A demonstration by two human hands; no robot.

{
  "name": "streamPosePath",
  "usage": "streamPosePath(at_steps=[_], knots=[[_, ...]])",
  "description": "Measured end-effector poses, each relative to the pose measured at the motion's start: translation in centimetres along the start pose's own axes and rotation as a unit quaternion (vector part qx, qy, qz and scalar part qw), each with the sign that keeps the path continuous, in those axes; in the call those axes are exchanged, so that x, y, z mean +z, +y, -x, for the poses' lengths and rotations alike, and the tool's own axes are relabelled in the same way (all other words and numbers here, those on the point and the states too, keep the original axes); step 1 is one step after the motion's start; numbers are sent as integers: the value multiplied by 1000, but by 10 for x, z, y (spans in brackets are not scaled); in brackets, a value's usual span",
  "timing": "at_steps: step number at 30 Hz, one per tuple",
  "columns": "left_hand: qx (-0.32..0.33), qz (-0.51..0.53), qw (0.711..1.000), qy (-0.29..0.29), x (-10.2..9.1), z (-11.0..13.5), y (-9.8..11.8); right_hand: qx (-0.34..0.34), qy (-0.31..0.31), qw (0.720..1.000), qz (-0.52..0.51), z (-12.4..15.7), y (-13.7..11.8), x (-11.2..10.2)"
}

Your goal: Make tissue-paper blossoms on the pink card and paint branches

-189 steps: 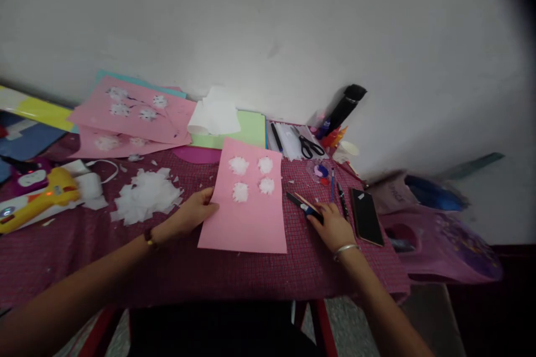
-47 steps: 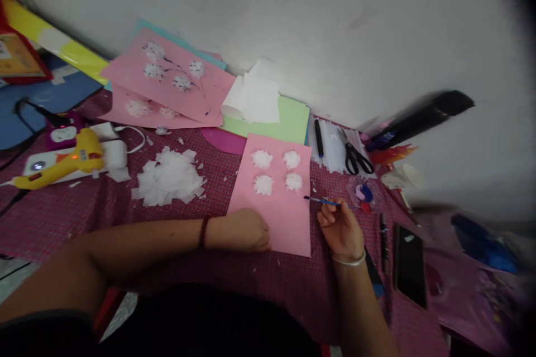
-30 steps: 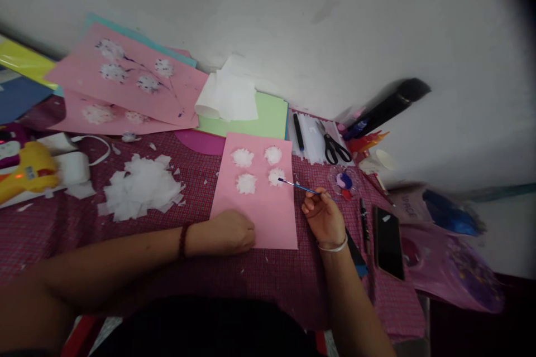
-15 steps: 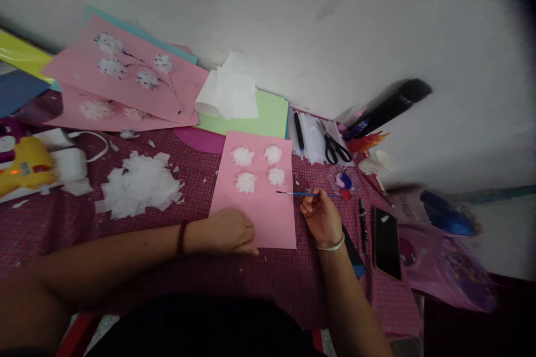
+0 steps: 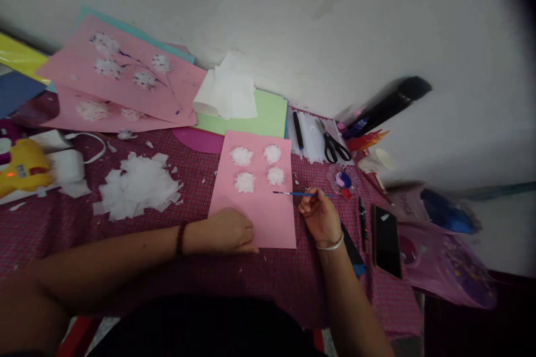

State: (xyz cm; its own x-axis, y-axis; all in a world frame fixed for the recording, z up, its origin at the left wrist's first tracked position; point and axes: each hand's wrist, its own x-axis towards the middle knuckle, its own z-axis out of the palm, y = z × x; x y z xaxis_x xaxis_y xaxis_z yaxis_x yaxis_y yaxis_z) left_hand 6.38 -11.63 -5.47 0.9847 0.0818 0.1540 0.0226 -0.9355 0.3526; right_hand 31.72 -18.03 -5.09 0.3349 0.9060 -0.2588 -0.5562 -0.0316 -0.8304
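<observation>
Between the fingers of my right hand (image 5: 320, 215) is a thin blue paintbrush (image 5: 298, 194), its dark tip pointing left over the pink sheet (image 5: 268, 217). The tip appears just above the paper; contact cannot be made out. My left hand (image 5: 228, 231) rests on the sheet's lower left corner with its fingers curled in, holding nothing that I can see. Several fluffy white paper puffs (image 5: 244, 182) sit on the upper half of the sheet. Right of the brush stands a clear palette (image 5: 354, 177) with lilac, dark blue and red paint.
A pile of white paper pieces (image 5: 136, 187) lies left, near a yellow glue gun (image 5: 25, 167). Behind are a pink sheet with speckled puffs (image 5: 167, 89) and a white paper roll (image 5: 228, 89). Scissors (image 5: 333, 145), a paper cup (image 5: 379, 162) and a phone (image 5: 387, 240) lie right.
The paintbrush tip has shifted slightly left over the pink sheet, with my right hand moving a little. My left hand stays in place on the paper.
</observation>
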Motion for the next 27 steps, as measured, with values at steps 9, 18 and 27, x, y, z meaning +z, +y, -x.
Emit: streamPosePath(at_steps=[9, 18, 27], knots=[[0, -4, 1000, -10, -2, 0, 1, 1, 3, 1000, -2, 1, -1, 3], [4, -11, 1000, 15, 0, 0, 1, -12, -7, 1000, 26, -1, 0, 1], [-11, 2, 1000, 23, 6, 1, 0, -284, 39, 890, 355, 21, -14, 32]])
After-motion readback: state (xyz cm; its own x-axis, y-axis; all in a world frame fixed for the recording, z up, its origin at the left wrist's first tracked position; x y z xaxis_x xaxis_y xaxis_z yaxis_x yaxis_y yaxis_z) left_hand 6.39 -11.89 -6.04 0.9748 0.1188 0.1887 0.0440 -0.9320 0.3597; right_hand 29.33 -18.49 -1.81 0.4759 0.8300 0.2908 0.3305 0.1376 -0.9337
